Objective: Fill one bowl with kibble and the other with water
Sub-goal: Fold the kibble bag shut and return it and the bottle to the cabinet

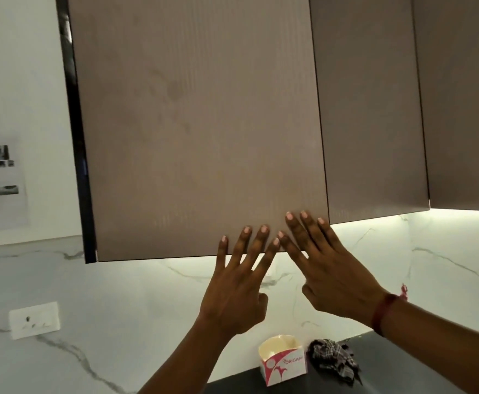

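Resting flat on cabinet door (198, 123), seemingly: left hand (238, 282) and right hand (335, 274).

The doors (198, 123) run off the top and right edges, and they hide whatever lies behind them. The paper (1, 180) on the wall is cut by the left edge, and its print is too blurred to read. Both forearms leave by the bottom and right edges. The palms of the left hand (238, 291) and right hand (338, 274) face away, so whether they press the door cannot be told, while the table (389, 376) is cut off below and the print on the box (282, 365) turns out of sight.
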